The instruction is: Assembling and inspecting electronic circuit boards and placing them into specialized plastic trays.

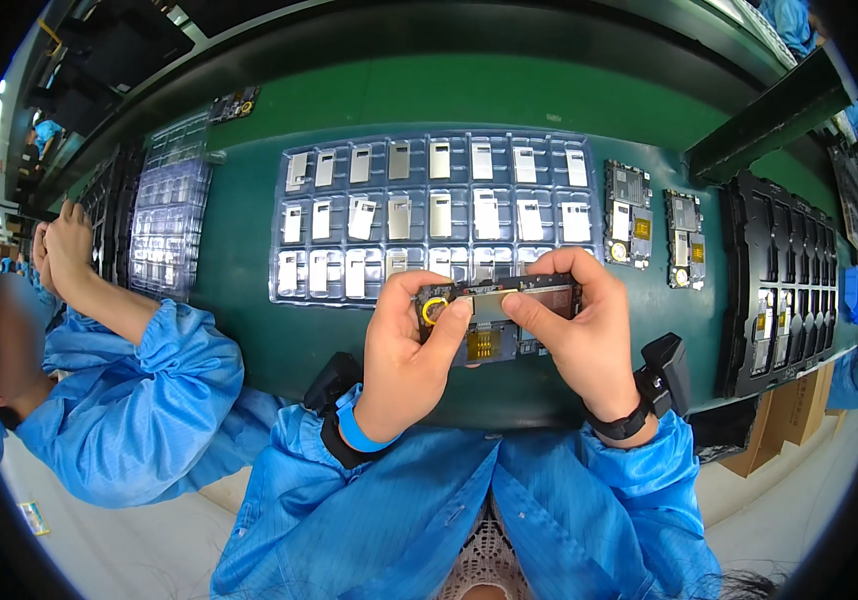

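Note:
A dark circuit board with a gold patch and a yellow ring is held level between my two hands, above the near side of the green bench. My left hand grips its left end, the thumb pressing on a silver metal plate that lies along the board. My right hand grips the other end, its thumb also on the plate. Fingers behind the board are partly hidden. Just beyond my hands is a transparent blister tray with rows of small silver metal plates.
Two more circuit boards lie right of the tray. Farther right stands a black slotted tray holding some boards, below a dark post. Stacked transparent trays are at left. A co-worker in a blue sleeve works close on my left.

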### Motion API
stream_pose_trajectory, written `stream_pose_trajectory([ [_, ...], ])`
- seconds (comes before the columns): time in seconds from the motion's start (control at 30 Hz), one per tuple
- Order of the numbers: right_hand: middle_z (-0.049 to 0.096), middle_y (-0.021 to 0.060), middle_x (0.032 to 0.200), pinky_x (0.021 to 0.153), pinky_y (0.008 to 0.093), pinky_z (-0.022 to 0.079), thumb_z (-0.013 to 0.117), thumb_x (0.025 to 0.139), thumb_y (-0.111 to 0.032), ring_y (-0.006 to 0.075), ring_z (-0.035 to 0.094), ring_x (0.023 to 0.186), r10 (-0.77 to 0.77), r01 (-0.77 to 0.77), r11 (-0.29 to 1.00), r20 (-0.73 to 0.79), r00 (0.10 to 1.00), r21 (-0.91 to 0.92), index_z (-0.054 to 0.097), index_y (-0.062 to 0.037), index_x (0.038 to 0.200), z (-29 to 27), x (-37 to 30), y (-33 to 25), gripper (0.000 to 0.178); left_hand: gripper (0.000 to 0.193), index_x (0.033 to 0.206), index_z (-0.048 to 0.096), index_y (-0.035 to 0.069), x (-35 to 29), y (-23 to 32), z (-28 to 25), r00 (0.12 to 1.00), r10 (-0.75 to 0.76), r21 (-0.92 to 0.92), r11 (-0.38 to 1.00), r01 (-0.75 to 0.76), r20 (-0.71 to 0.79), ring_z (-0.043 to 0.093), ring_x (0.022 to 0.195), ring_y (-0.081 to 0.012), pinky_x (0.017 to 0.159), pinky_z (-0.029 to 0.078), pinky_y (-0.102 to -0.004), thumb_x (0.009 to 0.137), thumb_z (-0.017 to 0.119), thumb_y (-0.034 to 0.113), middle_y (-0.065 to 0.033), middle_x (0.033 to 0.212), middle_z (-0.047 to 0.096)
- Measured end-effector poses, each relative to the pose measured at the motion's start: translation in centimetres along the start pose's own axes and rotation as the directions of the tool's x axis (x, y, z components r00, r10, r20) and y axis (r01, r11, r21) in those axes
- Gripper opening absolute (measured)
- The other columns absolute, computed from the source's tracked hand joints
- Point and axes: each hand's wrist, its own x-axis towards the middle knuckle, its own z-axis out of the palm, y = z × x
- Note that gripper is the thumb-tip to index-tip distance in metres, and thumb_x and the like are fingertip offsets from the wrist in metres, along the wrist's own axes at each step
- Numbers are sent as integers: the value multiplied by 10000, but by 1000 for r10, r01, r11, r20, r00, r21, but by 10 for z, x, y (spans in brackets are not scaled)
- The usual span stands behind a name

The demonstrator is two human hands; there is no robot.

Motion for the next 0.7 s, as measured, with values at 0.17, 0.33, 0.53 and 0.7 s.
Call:
stream_pose_trajectory([
  [0.17,572,61,786,528,201,472,702,681,-9,92,598,628,-44,45,999,-70,997,5,555,25,844,6,-6,1,222,221,1014,409,-10,-1,-4,1,997,79,31,996,-78,-6,505,753,-65,636,438,-206,844,546,23,-66,868,542],
  [0.33,551,73,813,543,210,493,699,680,-1,113,614,643,-83,82,997,-101,991,-13,554,36,834,6,-7,2,215,209,1014,421,-11,-1,-8,0,989,148,113,983,-146,-6,503,717,-63,628,433,-202,848,542,31,-59,859,541],
  [0.53,558,17,747,506,186,443,686,712,-38,49,555,609,54,-54,999,-8,999,-7,550,5,883,-3,3,4,223,235,1063,411,2,8,-1,-4,997,-52,47,998,49,62,519,780,-74,678,435,-207,862,526,44,-67,900,563],
  [0.7,581,-8,737,565,183,439,689,711,-43,24,532,644,90,-95,987,47,995,131,542,-23,906,-16,2,5,246,263,1071,402,7,8,7,2,984,-124,-3,992,126,125,541,829,-90,718,453,-226,845,537,15,-70,920,572],
])
